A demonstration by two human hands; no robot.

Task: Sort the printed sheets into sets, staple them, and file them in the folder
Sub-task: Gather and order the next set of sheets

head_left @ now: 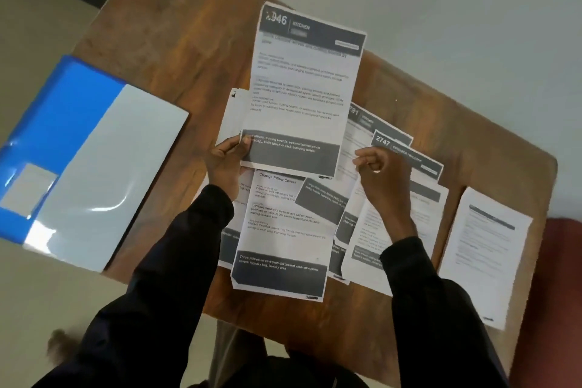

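Observation:
My left hand [227, 157] pinches the lower left corner of a printed sheet [302, 85] headed "2946 KITCHEN" and holds it up above the table. Another white sheet [233, 113] shows just behind it on the left. My right hand [379, 172] hovers to the right with fingers curled and nothing visibly in it. Below both hands lies a loose spread of several printed sheets [283, 230], the front one titled "Change Pillow Covers". A sheet headed "2747" [406, 151] lies at the spread's right. A blue folder [63, 142] lies open on the left, with a white sheet inside. No stapler is in view.
The small wooden table [176, 41] sits at an angle, with bare wood at its far left part. A single printed sheet [485, 255] lies apart at the right edge. A reddish seat [563, 261] stands just past that edge. The folder overhangs the table's left side.

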